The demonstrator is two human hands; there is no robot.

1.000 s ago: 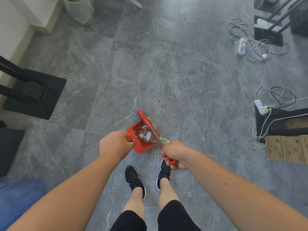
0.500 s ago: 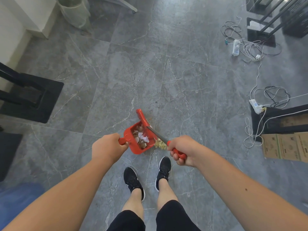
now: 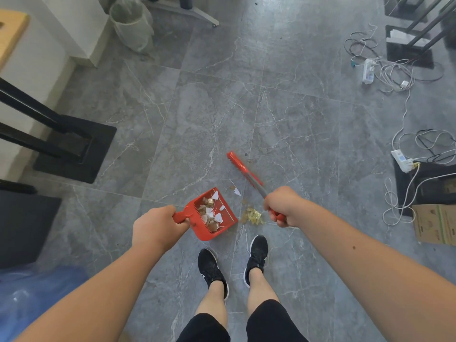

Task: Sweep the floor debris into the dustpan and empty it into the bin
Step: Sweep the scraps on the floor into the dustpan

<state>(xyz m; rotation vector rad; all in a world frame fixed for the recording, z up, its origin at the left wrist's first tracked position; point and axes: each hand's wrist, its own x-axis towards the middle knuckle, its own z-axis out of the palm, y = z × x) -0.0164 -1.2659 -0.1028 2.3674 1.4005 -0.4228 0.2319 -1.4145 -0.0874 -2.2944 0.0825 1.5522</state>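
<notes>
My left hand (image 3: 158, 227) grips the handle of a red dustpan (image 3: 197, 228), which rests on the grey tiled floor and holds white and brown scraps. My right hand (image 3: 282, 206) is closed on the handle of a red brush (image 3: 240, 166), whose head is raised beyond and to the right of the pan. A yellowish clump of debris (image 3: 251, 215) lies on the floor just right of the pan's mouth. A white paper scrap (image 3: 237, 191) lies a little farther out. A bin (image 3: 132, 23) lined with a clear bag stands far away at the upper left.
My two black shoes (image 3: 212, 270) stand right behind the pan. Black table bases (image 3: 74, 149) sit at the left. Power strips and tangled cables (image 3: 394, 75) spread along the right, with a cardboard box (image 3: 436, 227) beside them. A blue plastic bag (image 3: 27, 297) lies at the lower left.
The brush has swung out of the dustpan, up and to the right. The pan has shifted slightly left, leaving the yellow clump exposed on the floor.
</notes>
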